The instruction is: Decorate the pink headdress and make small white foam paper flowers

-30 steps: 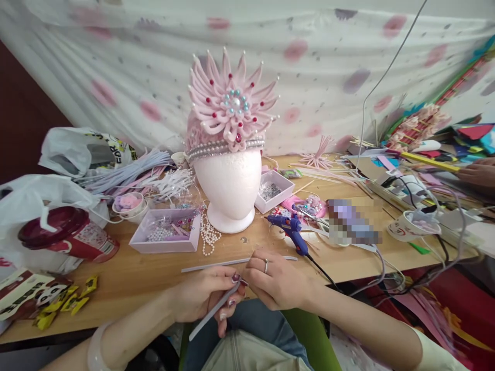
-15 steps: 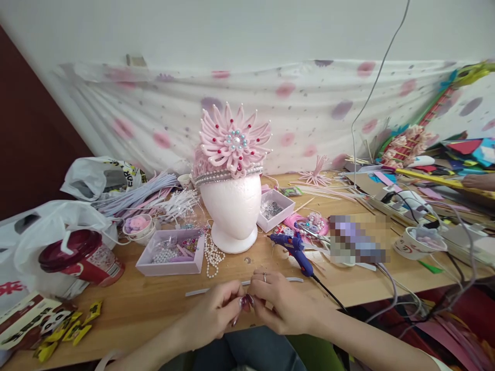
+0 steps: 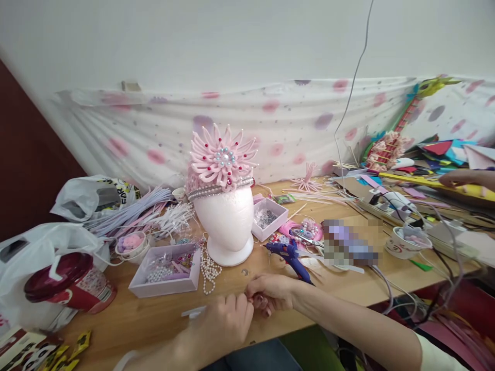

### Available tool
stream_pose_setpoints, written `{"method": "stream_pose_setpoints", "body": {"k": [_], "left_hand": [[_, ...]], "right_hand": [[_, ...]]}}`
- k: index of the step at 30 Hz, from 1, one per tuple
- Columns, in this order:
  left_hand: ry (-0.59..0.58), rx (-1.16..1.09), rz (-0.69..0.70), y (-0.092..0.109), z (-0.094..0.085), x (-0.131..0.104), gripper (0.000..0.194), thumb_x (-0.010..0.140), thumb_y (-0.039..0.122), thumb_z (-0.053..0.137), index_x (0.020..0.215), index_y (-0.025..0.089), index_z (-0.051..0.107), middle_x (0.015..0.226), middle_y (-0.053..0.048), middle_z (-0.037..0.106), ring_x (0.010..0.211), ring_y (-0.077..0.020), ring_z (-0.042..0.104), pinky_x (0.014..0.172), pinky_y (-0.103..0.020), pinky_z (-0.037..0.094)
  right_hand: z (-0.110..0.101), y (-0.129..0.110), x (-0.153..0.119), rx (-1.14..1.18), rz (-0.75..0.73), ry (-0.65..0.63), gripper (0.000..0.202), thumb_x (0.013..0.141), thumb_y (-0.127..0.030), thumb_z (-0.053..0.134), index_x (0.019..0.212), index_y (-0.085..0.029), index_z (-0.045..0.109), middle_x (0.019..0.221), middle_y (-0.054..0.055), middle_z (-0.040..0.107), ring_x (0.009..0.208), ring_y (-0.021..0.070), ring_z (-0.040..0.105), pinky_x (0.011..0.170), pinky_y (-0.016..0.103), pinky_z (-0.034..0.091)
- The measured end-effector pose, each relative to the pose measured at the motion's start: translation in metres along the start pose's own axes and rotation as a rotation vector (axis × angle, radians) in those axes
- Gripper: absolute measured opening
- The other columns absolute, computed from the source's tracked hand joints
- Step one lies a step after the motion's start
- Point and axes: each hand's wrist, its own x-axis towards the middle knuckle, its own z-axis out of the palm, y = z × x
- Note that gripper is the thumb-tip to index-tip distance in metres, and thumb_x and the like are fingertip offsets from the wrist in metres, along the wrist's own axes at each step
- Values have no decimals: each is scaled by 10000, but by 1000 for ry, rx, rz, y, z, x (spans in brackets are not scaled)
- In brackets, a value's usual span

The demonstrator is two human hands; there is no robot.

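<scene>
Both hands meet low over the front edge of the wooden table (image 3: 154, 324). My left hand (image 3: 228, 318) is closed, its back turned up and its fingertips hidden. My right hand (image 3: 270, 296) is closed against it, fingers curled in; whatever lies between them is too small or hidden to name. A translucent strip (image 3: 193, 312) lies beside my left hand. Beyond them stands a white foam head (image 3: 228, 219) wearing a pink flower headpiece (image 3: 224, 157) with red, blue and pearl beads. A blue glue gun (image 3: 290, 257) rests just behind my right hand.
Bead boxes stand left (image 3: 185, 286) and right (image 3: 276, 224) of the foam head. A red cup (image 3: 91, 288) and plastic bags (image 3: 27, 247) are at left. Paper cups, cables and craft scraps fill the right side, where another person's hand (image 3: 460, 178) touches a yellow piece.
The view has shifted. My left hand has rolled so its back faces up, and my right hand has turned, its fingers curling inward. The other person's hand reaches further into view.
</scene>
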Motion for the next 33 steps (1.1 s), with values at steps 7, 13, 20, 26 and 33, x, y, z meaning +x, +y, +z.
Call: {"method": "stream_pose_setpoints", "body": {"k": [7, 13, 20, 26, 33], "left_hand": [[-316, -1474, -630, -27, -26, -12, 260, 922, 319, 421, 779, 170, 579, 745, -65, 688, 706, -186, 628, 676, -304, 444], [-333, -2273, -691, -30, -13, -22, 302, 696, 402, 764, 777, 135, 646, 645, -12, 637, 593, -122, 568, 680, -281, 464], [-85, -1998, -562, -25, -15, -14, 251, 812, 400, 636, 728, 169, 583, 628, -6, 633, 640, -140, 571, 754, -293, 438], [213, -1063, -500, -17, -25, -6, 192, 852, 212, 453, 662, 210, 480, 660, -10, 540, 684, -175, 534, 781, -333, 442], [335, -1384, -812, -16, -13, 2, 195, 866, 310, 544, 792, 175, 664, 791, -50, 694, 798, -200, 632, 759, -306, 475]], "right_hand": [[12, 1, -31, -665, -698, 180, 86, 807, -135, 507, 742, -163, 557, 635, -26, 515, 575, 94, 440, 535, 203, 321], [14, -3, -40, -1107, -1171, 240, 169, 913, -184, 378, 781, -189, 484, 683, 34, 532, 629, 150, 440, 590, 262, 375], [17, 0, -43, -803, -955, 306, 145, 855, -161, 456, 713, -194, 452, 598, -29, 453, 555, 113, 396, 536, 235, 312], [12, -4, -27, -346, -590, 248, 162, 819, -170, 493, 658, -161, 504, 607, -40, 484, 570, 87, 420, 529, 206, 307], [10, -3, -19, -14, -502, 275, 358, 869, -473, 573, 694, -170, 494, 583, -49, 459, 525, 85, 419, 511, 215, 353]]}}
